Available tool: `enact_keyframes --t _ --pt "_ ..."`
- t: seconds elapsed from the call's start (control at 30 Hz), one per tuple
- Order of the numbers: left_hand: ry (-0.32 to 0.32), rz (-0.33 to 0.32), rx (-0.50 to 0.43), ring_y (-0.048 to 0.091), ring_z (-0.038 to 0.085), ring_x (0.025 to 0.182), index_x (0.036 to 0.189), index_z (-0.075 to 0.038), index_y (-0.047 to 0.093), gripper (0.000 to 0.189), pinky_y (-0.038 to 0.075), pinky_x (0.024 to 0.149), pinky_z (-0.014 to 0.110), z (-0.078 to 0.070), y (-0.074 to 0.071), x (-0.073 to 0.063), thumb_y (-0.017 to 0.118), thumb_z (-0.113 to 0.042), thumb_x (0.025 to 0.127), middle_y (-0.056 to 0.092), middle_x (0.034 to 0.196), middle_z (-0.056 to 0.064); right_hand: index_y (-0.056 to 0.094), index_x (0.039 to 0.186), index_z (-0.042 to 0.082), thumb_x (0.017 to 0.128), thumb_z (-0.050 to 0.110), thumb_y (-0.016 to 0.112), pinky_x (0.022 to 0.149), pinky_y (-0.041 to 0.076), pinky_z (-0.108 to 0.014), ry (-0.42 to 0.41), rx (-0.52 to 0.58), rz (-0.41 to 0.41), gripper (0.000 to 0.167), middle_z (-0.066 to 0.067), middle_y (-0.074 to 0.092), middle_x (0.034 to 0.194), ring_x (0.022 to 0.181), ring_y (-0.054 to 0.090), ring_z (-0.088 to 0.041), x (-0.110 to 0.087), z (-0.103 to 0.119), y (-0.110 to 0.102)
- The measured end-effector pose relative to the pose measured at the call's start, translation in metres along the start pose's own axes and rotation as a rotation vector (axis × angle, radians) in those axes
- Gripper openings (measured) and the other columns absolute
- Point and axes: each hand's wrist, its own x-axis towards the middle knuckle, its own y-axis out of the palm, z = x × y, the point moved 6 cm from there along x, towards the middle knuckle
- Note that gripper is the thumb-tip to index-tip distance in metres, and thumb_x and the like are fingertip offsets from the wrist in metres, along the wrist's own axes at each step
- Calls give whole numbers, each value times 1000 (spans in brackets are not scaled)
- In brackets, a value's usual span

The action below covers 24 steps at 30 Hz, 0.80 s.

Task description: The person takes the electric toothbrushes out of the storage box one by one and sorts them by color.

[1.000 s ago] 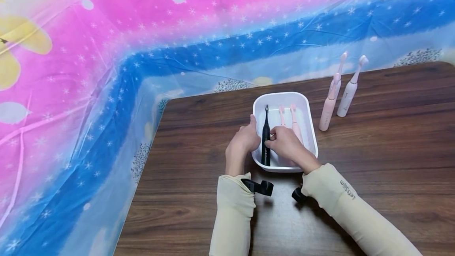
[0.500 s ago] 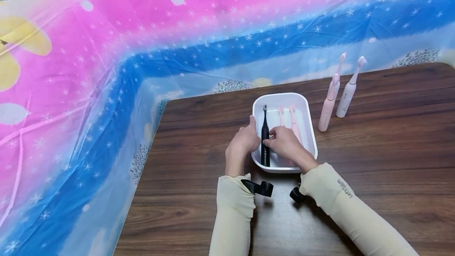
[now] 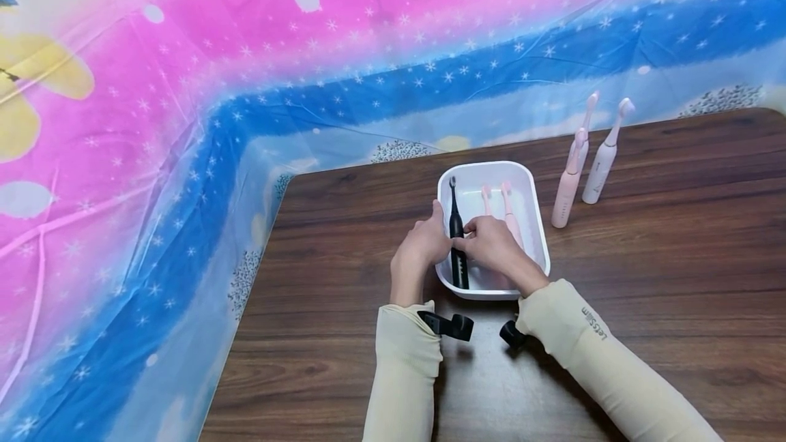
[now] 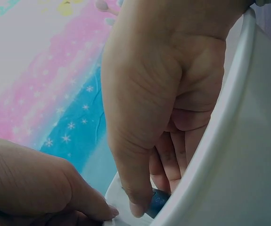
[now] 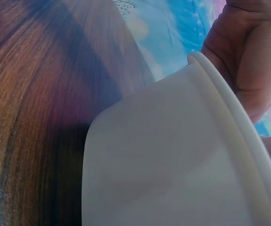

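Observation:
A black electric toothbrush leans in a white plastic bin, close to the left wall with its brush head toward the far left corner. My right hand pinches its handle between thumb and fingers; in the left wrist view the right thumb lies against the dark handle. My left hand holds the bin's left rim, its thumb side near the toothbrush and one finger extended away from me. Two pink electric toothbrushes lie in the bin, partly hidden by my right hand. In the right wrist view the bin wall hides most of the hands.
Three electric toothbrushes stand upright right of the bin: a pink one, a white one and a pale one behind the pink. The wood-grain table ends at a patterned pink and blue cloth.
The black toothbrush has shifted slightly left, its head tilting toward the bin's left wall. My right hand has moved a little left with it. My left hand has hardly moved.

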Motion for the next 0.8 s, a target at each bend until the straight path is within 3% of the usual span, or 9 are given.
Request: enact_keyframes --t 0.27,0.57,0.8 --pt "6 4 -7 53 26 120 155 -14 3 75 47 89 39 0 0 -1 51 -22 98 45 145 17 70 103 -4 83 28 70 66 47 -27 -9 -15 -11 38 -15 72 92 74 61 -19 0 1 -1" --pt "9 10 -7 54 25 115 156 -14 3 74 47 85 37 0 1 0 49 -20 98 44 146 16 69 105 -2 84 25 70 63 46 -25 -11 50 5 34 -12 74 87 71 64 -13 -5 1 -4" --pt "-1 -4 -3 53 25 115 156 -16 5 71 45 88 38 2 -1 -1 44 -12 96 43 147 16 65 111 -3 86 20 69 78 51 -35 -42 100 -32 34 -15 73 94 80 69 -19 -8 2 -13"
